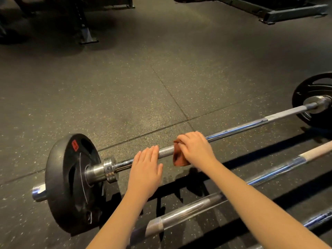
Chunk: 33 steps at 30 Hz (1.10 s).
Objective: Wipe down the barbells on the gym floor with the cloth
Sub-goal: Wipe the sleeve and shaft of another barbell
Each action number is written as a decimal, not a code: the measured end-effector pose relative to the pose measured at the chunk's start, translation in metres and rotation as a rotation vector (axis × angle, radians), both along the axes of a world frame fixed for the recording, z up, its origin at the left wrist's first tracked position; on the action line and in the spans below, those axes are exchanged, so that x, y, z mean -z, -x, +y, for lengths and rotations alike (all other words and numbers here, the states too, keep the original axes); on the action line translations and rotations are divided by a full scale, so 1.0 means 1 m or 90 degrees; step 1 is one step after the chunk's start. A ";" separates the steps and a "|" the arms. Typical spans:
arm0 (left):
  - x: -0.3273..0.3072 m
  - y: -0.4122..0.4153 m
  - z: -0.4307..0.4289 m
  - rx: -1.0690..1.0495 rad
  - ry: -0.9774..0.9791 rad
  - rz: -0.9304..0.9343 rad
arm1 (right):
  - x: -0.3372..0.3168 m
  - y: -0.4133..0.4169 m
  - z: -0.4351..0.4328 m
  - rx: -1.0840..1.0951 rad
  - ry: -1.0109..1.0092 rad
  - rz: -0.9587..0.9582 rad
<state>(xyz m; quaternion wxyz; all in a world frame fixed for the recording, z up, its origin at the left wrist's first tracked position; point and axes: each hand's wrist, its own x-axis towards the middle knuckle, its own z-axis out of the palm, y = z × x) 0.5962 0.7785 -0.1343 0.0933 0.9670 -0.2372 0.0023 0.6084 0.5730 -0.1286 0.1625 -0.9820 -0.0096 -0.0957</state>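
A chrome barbell (239, 127) lies across the rubber floor with a black plate on each end. My right hand (195, 147) presses a rust-brown cloth (177, 157) around the bar near its knurled part, fingers curled over the top. Just to the left, my left hand (146, 165) rests flat on the bar with fingers together, holding nothing. A second bare bar (190, 210) lies parallel, nearer to me. The end of a third bar (319, 218) shows at the lower right.
The left plate (71, 182) carries a red label; the right plate (312, 94) stands at the frame's edge. A rack foot (88, 35) stands at the upper left and a steel base frame (291, 12) at the upper right. Speckled rubber flooring (136, 83) lies between them.
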 end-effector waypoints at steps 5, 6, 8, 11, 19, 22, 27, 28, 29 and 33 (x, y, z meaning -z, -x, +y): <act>-0.001 0.003 -0.006 0.000 0.009 0.034 | 0.005 0.007 0.038 0.285 -0.070 -0.006; -0.002 0.004 -0.006 -0.003 0.012 0.037 | 0.008 0.012 0.048 0.256 -0.079 -0.033; -0.001 0.004 -0.003 -0.011 0.019 0.024 | 0.012 0.017 0.043 0.133 -0.089 -0.062; 0.000 0.004 -0.001 -0.011 0.018 0.010 | 0.005 0.009 0.000 0.002 0.000 -0.034; -0.001 0.004 -0.004 -0.014 0.028 0.021 | 0.014 0.018 0.037 0.174 -0.113 -0.060; -0.001 0.003 -0.001 -0.011 0.007 0.021 | 0.009 0.015 0.004 0.025 -0.040 -0.018; -0.005 0.003 -0.005 -0.003 0.008 0.044 | 0.002 0.004 0.017 0.218 -0.068 0.013; -0.007 0.005 -0.006 -0.008 0.008 0.042 | 0.004 0.010 0.036 0.228 -0.090 -0.002; -0.008 0.005 -0.007 -0.014 0.009 0.040 | 0.007 0.015 0.048 0.203 -0.100 -0.019; -0.012 0.000 -0.002 -0.001 -0.015 0.055 | 0.005 0.011 0.021 0.017 -0.055 0.001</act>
